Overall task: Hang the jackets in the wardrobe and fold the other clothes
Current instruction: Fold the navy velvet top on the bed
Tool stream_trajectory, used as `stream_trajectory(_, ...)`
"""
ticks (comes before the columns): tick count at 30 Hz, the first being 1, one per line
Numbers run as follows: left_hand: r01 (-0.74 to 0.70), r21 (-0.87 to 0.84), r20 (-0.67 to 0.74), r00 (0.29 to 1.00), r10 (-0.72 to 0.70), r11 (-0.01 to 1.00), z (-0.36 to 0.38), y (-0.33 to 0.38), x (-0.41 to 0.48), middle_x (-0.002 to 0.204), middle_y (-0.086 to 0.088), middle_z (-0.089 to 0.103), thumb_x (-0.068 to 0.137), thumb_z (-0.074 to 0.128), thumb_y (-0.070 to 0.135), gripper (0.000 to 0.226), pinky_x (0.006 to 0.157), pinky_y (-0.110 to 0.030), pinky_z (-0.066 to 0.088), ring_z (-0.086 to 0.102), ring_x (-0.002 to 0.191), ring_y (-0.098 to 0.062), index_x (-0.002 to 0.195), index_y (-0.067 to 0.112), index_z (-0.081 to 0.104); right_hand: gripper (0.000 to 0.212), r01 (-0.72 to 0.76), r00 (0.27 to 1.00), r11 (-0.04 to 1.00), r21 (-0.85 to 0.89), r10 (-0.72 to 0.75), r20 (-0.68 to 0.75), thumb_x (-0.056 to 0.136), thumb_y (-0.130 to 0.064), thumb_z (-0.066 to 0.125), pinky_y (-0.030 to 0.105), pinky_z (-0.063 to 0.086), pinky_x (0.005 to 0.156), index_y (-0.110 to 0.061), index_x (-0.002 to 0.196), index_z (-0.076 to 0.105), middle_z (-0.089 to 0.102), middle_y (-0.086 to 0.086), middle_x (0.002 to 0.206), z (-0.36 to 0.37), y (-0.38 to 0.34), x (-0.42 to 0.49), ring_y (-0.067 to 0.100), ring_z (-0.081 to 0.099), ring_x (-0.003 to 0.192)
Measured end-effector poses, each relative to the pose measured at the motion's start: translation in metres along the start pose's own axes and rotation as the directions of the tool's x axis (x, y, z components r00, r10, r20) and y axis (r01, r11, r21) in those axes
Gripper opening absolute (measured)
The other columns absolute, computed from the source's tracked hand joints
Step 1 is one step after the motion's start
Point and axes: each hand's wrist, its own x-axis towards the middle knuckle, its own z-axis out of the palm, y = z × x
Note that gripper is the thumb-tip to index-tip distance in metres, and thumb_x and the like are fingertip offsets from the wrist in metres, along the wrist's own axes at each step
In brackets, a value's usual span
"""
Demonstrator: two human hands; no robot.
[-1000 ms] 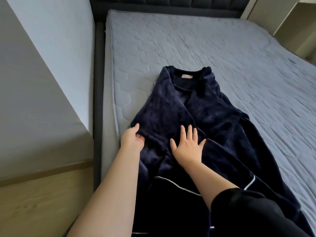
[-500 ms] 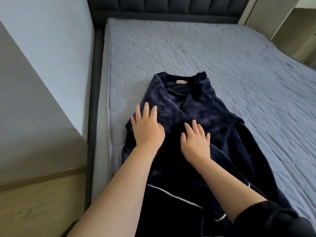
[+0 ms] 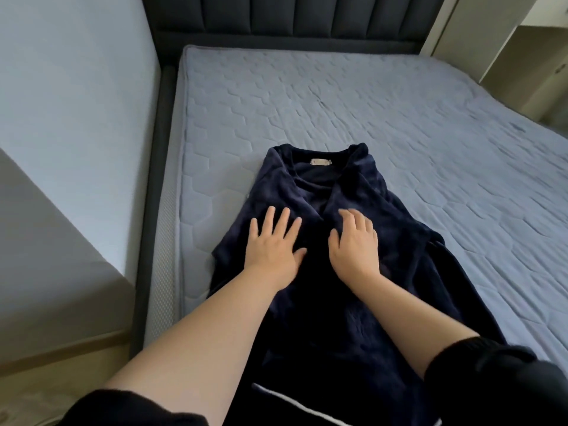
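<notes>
A dark navy fleece robe (image 3: 307,186) with white piping lies lengthwise on the mattress (image 3: 399,124), collar and label toward the headboard. My left hand (image 3: 272,245) lies flat on its left front panel, fingers spread and straight. My right hand (image 3: 353,245) rests on the right front panel beside the neckline, fingers slightly bent against the cloth. Both hands press on the fabric and grip nothing. The robe's lower part runs out of view under my arms.
The grey quilted mattress sits in a dark bed frame with a padded headboard (image 3: 307,23). A pale wall (image 3: 76,103) stands close on the left, with wooden floor (image 3: 46,364) below it. Light cabinet panels (image 3: 522,41) stand at the far right.
My left hand let go of the robe's left edge and laid itself flat on the front panel. Both hands slid up the robe toward the collar.
</notes>
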Motion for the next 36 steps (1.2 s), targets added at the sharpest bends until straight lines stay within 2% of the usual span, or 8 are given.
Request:
stream_trajectory(12,-0.057,-0.04,0.175,0.983,0.063,0.998,0.037,0.006,0.023,0.159,0.001,-0.008,0.092,0.023,0.064,0.071,0.111,-0.055,-0.011,-0.019,0.143,-0.026,0.15,0.032,-0.001,0.043,0.132,0.897,0.88,-0.456,0.089,0.433,0.083,-0.016,0.051,0.059,0.003,0.111,-0.011,0.126,0.047,0.051,0.009,0.122,0.034,-0.012,0.131,0.03,0.032,0.129)
stream_trajectory(19,-0.016,-0.395,0.044,0.998,0.037,0.919,0.031,0.003,0.005,0.159,0.004,0.003,0.094,0.041,0.046,0.064,0.114,-0.045,-0.011,-0.012,0.145,-0.017,0.15,0.027,0.017,0.006,0.209,0.977,0.944,-0.255,-0.212,0.014,0.083,-0.006,0.052,0.04,0.032,0.083,-0.008,0.088,0.054,0.057,0.008,0.09,0.003,-0.01,0.097,0.03,0.05,0.093)
stream_trajectory(21,0.136,-0.76,0.089,0.99,-0.106,0.636,0.018,0.008,-0.003,0.155,0.004,0.022,0.093,0.052,0.028,0.05,0.117,-0.039,0.0,0.003,0.146,-0.014,0.141,0.023,0.041,0.003,0.301,0.945,0.928,-0.218,-0.321,-0.066,0.079,-0.005,0.056,0.041,0.034,0.078,-0.004,0.082,0.056,0.057,0.01,0.081,-0.01,-0.009,0.073,0.032,0.052,0.083)
stream_trajectory(24,0.237,-0.967,0.254,0.88,-0.4,-0.093,-0.016,0.016,-0.016,0.129,0.001,0.058,0.092,0.051,0.011,0.027,0.097,-0.024,0.041,0.052,0.117,-0.011,0.113,0.021,0.065,0.014,0.428,0.88,0.879,-0.211,-0.458,-0.124,0.068,0.001,0.07,0.041,0.043,0.068,-0.002,0.07,0.057,0.054,0.01,0.068,-0.034,-0.006,0.031,0.032,0.055,0.067)
stream_trajectory(27,0.185,-0.945,0.304,0.805,-0.509,-0.271,-0.037,0.017,-0.028,0.105,0.004,0.063,0.092,0.048,0.012,0.031,0.093,-0.03,0.045,0.059,0.102,-0.013,0.12,0.017,0.06,0.021,0.525,0.821,0.81,-0.263,-0.563,-0.095,0.06,-0.002,0.078,0.037,0.046,0.059,-0.006,0.065,0.058,0.052,0.006,0.063,-0.053,0.0,-0.01,0.028,0.053,0.058)
stream_trajectory(30,0.119,-0.991,0.131,0.798,-0.588,-0.06,-0.052,0.021,-0.049,0.115,0.005,0.06,0.089,0.053,0.016,0.034,0.091,-0.026,0.043,0.055,0.104,-0.008,0.122,0.024,0.056,0.022,0.632,0.75,0.727,-0.269,-0.66,-0.023,0.062,-0.011,0.079,0.035,0.04,0.056,-0.011,0.061,0.057,0.05,0.002,0.061,-0.061,0.01,-0.048,0.024,0.051,0.055)
stream_trajectory(32,0.056,-0.948,-0.156,0.777,-0.609,0.315,-0.062,0.026,-0.062,0.13,0.003,0.051,0.086,0.058,0.017,0.04,0.096,-0.027,0.038,0.046,0.117,-0.009,0.126,0.023,0.054,0.02,0.704,0.693,0.668,-0.243,-0.72,0.028,0.07,-0.021,0.074,0.032,0.037,0.056,-0.014,0.061,0.058,0.05,0.0,0.061,-0.062,0.018,-0.069,0.021,0.051,0.056)
stream_trajectory(36,-0.057,-0.589,-0.451,0.851,-0.269,0.806,-0.085,0.037,-0.049,0.139,-0.005,0.047,0.081,0.069,0.031,0.061,0.106,-0.041,0.032,0.036,0.131,-0.025,0.135,0.014,0.047,0.028,0.758,0.65,0.634,-0.151,-0.754,0.094,0.085,-0.026,0.053,0.028,0.042,0.053,-0.015,0.06,0.057,0.051,-0.003,0.058,-0.064,0.026,-0.089,0.019,0.051,0.053)
